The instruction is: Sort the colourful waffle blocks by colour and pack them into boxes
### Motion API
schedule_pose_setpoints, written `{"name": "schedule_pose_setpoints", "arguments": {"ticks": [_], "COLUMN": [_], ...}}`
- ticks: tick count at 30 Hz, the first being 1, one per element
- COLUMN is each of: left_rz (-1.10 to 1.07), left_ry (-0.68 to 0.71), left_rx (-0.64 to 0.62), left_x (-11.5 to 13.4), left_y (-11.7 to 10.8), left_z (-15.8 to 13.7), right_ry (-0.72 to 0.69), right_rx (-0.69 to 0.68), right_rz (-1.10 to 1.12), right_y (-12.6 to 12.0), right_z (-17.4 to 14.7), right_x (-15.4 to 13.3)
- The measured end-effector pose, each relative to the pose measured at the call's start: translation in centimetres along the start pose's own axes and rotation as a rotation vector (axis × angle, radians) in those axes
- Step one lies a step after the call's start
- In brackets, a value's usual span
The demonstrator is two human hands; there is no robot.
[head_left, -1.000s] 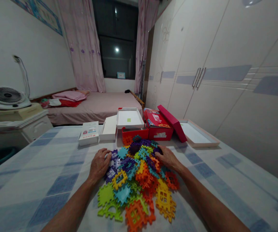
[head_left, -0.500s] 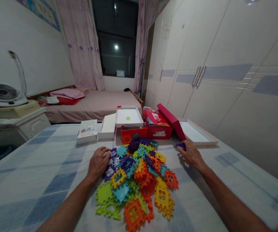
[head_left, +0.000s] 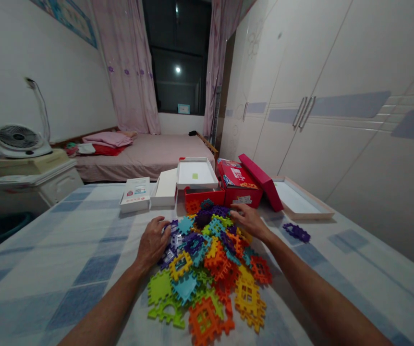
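Note:
A heap of notched plastic building tiles in purple, blue, green, yellow and orange lies before me, with orange tiles (head_left: 204,319) nearest. My left hand (head_left: 153,241) rests at the heap's left edge, fingers loosely apart beside the purple tiles (head_left: 173,242). At the far right of the heap is my right hand (head_left: 249,221), fingers stretched over the tiles there, with no tile visibly gripped. Away to the right, a purple tile piece (head_left: 296,232) lies by itself on the checked cloth.
Behind the heap stand a white box (head_left: 135,194), a white open tray (head_left: 197,174), a red box (head_left: 241,185) and a red lid (head_left: 261,181) leaning on it. A shallow pale tray (head_left: 302,202) sits to the right. The checked cloth (head_left: 95,259) covers the surface.
My right hand has let go of the purple tile piece, now lying on the cloth at right, and has moved left to the heap. My left hand stays at the heap's edge.

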State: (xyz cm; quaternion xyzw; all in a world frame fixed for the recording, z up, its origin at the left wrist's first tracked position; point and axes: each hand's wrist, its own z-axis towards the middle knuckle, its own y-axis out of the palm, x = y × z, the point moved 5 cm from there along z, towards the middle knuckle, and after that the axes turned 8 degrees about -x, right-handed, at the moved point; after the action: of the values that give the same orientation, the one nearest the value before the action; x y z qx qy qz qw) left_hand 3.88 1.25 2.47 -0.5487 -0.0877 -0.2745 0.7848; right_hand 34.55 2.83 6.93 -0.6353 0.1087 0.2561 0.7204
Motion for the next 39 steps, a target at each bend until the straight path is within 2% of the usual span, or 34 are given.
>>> {"name": "schedule_pose_setpoints", "arguments": {"ticks": [3,7,12,15,17,20,23,26,29,32,34,37,39], "left_rz": [0.017,0.039,0.064,0.072,0.073,0.072,0.072,0.074,0.081,0.084,0.085,0.085,0.085], "left_ry": [0.022,0.039,0.056,0.101,0.126,0.135,0.132,0.132,0.134,0.143,0.143,0.135,0.135], "left_rx": [0.010,0.005,0.006,-0.001,-0.002,-0.011,-0.023,-0.028,-0.022,-0.019,-0.022,-0.031,-0.036], "left_x": [-0.1,-0.2,0.4,0.9,1.2,1.2,1.1,1.0,1.0,1.0,0.9,0.8,0.8], "left_y": [0.1,0.4,0.5,0.6,0.6,0.6,0.7,0.7,0.8,0.9,0.9,0.9,1.0], "left_z": [0.0,0.0,0.0,0.0,-0.1,-0.1,-0.1,-0.1,-0.1,-0.1,-0.1,-0.1,-0.1], "right_ry": [0.010,0.024,0.008,-0.002,-0.070,-0.201,-0.205,-0.180,-0.163,-0.077,-0.002,0.160,0.283], "right_rx": [-0.005,0.010,-0.001,0.033,0.007,-0.113,-0.165,-0.117,-0.012,0.137,0.227,0.262,0.199], "right_rz": [-0.016,-0.042,-0.025,0.013,0.073,0.132,0.106,0.107,0.139,0.257,0.295,0.144,-0.006], "right_y": [2.0,3.0,1.6,0.2,0.1,1.5,3.6,4.6,3.8,1.2,-0.9,-3.8,-5.2], "right_z": [2.1,1.3,-1.0,-0.8,-0.1,1.0,1.8,2.0,1.9,1.5,0.9,-0.8,-2.4], "right_x": [-1.9,-2.2,-1.9,-2.8,-4.1,-6.4,-7.5,-8.0,-8.0,-6.3,-3.8,2.0,6.3]}}
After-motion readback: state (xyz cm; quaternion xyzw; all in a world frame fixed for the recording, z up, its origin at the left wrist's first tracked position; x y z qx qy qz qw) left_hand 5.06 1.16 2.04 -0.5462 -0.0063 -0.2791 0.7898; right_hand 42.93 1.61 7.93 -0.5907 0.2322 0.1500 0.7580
